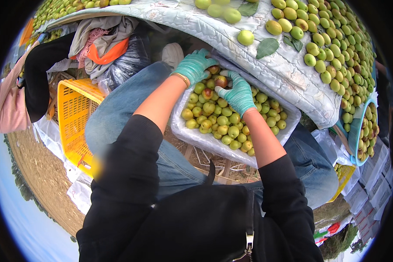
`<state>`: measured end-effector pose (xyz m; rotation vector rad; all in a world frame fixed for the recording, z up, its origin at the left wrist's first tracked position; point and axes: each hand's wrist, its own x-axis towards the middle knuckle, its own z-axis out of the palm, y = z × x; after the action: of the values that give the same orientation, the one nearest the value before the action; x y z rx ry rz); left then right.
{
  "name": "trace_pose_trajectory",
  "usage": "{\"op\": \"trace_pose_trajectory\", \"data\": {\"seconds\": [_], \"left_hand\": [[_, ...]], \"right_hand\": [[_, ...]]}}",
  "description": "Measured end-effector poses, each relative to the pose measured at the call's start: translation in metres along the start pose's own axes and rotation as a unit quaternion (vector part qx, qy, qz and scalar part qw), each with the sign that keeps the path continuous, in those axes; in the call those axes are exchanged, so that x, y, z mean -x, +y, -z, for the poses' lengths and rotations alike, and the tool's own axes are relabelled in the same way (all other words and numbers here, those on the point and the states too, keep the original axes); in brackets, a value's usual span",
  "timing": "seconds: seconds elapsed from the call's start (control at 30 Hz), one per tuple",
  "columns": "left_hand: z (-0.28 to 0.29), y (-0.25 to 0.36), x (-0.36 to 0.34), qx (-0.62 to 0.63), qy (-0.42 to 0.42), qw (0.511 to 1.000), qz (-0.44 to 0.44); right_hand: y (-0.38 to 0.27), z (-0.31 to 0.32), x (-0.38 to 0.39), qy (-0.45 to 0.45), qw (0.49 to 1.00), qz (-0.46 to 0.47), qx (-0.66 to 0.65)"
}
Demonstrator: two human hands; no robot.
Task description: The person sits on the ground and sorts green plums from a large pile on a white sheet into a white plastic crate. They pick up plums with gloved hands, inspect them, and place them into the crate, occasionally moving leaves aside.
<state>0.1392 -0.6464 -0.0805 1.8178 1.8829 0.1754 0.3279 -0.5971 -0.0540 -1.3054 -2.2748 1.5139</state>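
Note:
A crate [177, 130] lined with clear plastic sits between my knees, filled with green jujubes [222, 120], some with brownish-red patches. Both my hands wear striped teal-green gloves and work at the crate's far end. My left hand [193, 66] curls its fingers at the far left corner, against a brown-patched jujube [213, 70]. From the right, my right hand [239, 92] reaches in with thumb and fingers bent around a reddish-brown jujube [220, 81]. The undersides of the fingers are partly hidden.
Beyond the crate, a quilt-covered table [288, 81] bears many jujubes [336, 48] and loose leaves [267, 48]. A yellow crate [65, 118] stands left, near a bundle of clothes [102, 48] and a seated person [15, 102]. A blue basket [357, 146] of jujubes hangs right.

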Motion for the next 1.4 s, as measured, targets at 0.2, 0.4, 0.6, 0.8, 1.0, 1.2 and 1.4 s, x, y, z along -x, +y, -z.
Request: {"op": "trace_pose_trajectory", "data": {"seconds": [0.2, 0.4, 0.6, 0.8, 1.0, 1.2, 1.4], "left_hand": [[0.005, -0.002, -0.004, -0.018, -0.028, 0.999, -0.011], [-0.004, -0.004, -0.001, -0.023, 0.007, 1.0, -0.015], [0.0, -0.005, -0.003, 0.0, -0.01, 1.0, -0.014], [0.045, 0.024, 0.002, -0.089, -0.077, 0.989, -0.09], [0.176, 0.006, -0.064, -0.057, 0.403, 0.907, -0.111], [0.229, -0.031, -0.164, -0.181, 0.044, 0.956, 0.228], [0.224, -0.052, -0.14, -0.049, 0.099, 0.979, 0.168]], "right_hand": [[-0.01, -0.033, 0.046, -0.005, 0.999, -0.003, 0.05], [-0.001, -0.085, 0.075, 0.017, 0.982, 0.029, 0.186], [-0.012, -0.09, 0.062, -0.024, 0.952, 0.089, 0.292], [-0.044, 0.039, 0.088, -0.135, 0.967, 0.186, 0.114], [-0.056, 0.159, 0.09, 0.024, 0.943, 0.282, 0.175], [-0.059, 0.17, 0.065, 0.012, 0.954, 0.259, 0.151], [-0.06, 0.182, 0.056, 0.0, 0.948, 0.273, 0.163]]}}
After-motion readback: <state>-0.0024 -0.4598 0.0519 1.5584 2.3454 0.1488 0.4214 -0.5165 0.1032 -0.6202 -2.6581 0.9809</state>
